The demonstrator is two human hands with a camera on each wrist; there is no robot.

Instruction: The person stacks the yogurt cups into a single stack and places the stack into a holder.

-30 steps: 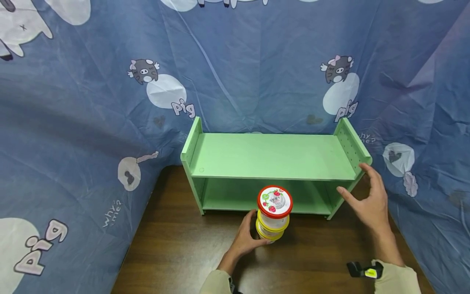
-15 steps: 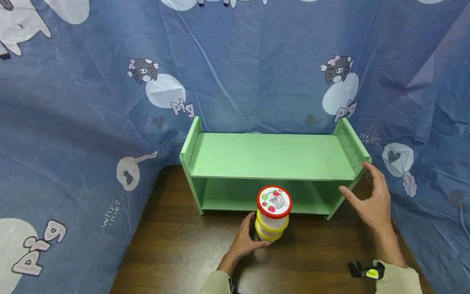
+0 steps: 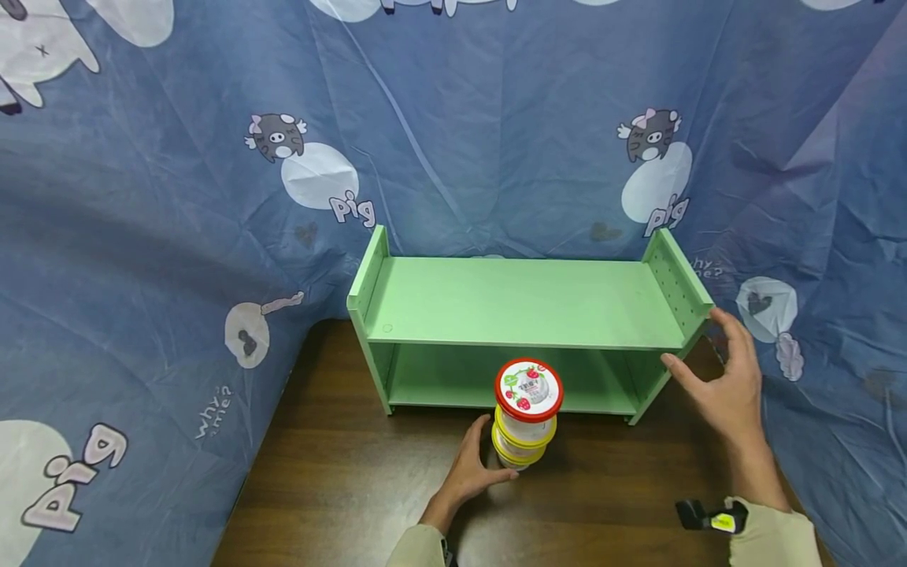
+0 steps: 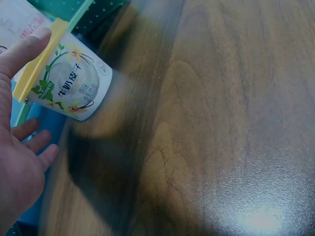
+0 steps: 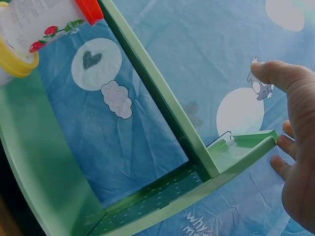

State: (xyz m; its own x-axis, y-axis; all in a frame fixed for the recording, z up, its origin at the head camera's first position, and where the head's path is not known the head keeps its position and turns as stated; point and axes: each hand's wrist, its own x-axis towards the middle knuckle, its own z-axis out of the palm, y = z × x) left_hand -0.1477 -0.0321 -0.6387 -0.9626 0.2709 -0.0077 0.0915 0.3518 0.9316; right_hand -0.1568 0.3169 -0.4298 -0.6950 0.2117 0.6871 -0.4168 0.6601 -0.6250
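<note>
A stack of lidded tubs stands on the wooden table before a green shelf. The top tub (image 3: 530, 390) has a red lid printed with strawberries; yellow-lidded tubs (image 3: 520, 442) sit under it. My left hand (image 3: 464, 465) is beside the stack's left, fingers and thumb spread. In the left wrist view its thumb lies across the yellow lid of a white tub (image 4: 71, 81), while the other fingers are loose below; whether the thumb touches cannot be told. My right hand (image 3: 733, 386) holds nothing, its fingers spread close to the right end panel of the green shelf (image 3: 520, 303).
The shelf has an upper board, a lower board (image 3: 453, 382) and raised end panels. Dark wood table (image 3: 340, 472) lies in front of it. A blue cloth with pig prints (image 3: 496, 134) hangs behind and at both sides.
My left thumb has drawn slightly away from the stack, loosening the hand around it. My right hand has shifted a little right and up. The tubs have stayed in place.
</note>
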